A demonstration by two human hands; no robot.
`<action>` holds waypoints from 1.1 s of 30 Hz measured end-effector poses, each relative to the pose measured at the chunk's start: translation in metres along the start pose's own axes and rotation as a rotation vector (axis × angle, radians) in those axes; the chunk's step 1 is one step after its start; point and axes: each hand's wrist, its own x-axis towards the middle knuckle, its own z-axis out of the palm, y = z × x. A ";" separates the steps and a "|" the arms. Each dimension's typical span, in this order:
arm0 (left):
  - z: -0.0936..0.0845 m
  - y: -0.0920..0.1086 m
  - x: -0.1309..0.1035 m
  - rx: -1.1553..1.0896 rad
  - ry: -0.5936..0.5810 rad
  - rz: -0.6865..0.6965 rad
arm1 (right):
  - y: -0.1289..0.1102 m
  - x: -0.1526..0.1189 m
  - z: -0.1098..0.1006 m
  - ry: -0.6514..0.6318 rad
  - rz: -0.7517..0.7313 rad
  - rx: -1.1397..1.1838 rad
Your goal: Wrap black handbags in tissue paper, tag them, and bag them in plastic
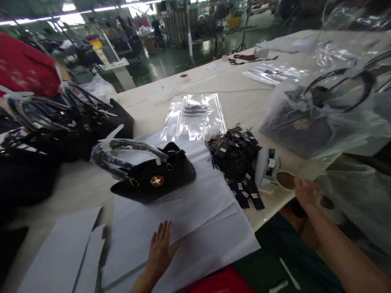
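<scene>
My left hand (161,249) lies flat with fingers spread on a large sheet of white paper (210,244). Beyond it on the sheet stands a black handbag (180,175) with a gold round emblem and plastic-wrapped handles. My right hand (307,193) is at the table's right edge, its fingertips against or close to the rim of a round roll (286,180), perhaps tape. Those fingers are blurred, so their grip is unclear. Left of the roll are a small white box (263,167) and a heap of black hang tags (233,154) with strings.
More black handbags (100,122) crowd the left side, near a person in red (29,65). Folded white card pieces (61,252) lie front left. Clear plastic bags (198,116) lie behind the handbag. A bag in a translucent cover (305,126) stands at the right.
</scene>
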 end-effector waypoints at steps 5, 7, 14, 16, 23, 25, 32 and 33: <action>-0.002 0.018 0.011 0.086 -0.064 -0.123 | -0.079 -0.067 -0.011 0.079 -0.340 0.320; -0.008 0.024 0.017 0.090 -0.107 -0.155 | -0.128 -0.117 -0.001 -0.122 -0.537 0.395; -0.014 0.031 0.019 0.062 -0.155 -0.177 | -0.251 -0.222 0.043 -0.777 -1.051 0.303; -0.013 0.032 0.014 0.047 -0.140 -0.181 | -0.263 -0.227 0.051 -0.872 -1.089 0.187; -0.016 0.025 -0.003 0.022 -0.089 -0.248 | -0.273 -0.230 0.057 -0.989 -1.124 0.056; -0.017 0.020 -0.001 0.017 -0.122 -0.266 | -0.275 -0.231 0.056 -0.983 -1.134 0.044; -0.023 0.002 0.016 0.011 -0.202 -0.281 | -0.280 -0.235 0.060 -0.957 -1.178 -0.002; -0.024 0.000 0.017 0.012 -0.216 -0.274 | -0.280 -0.236 0.060 -0.962 -1.179 0.000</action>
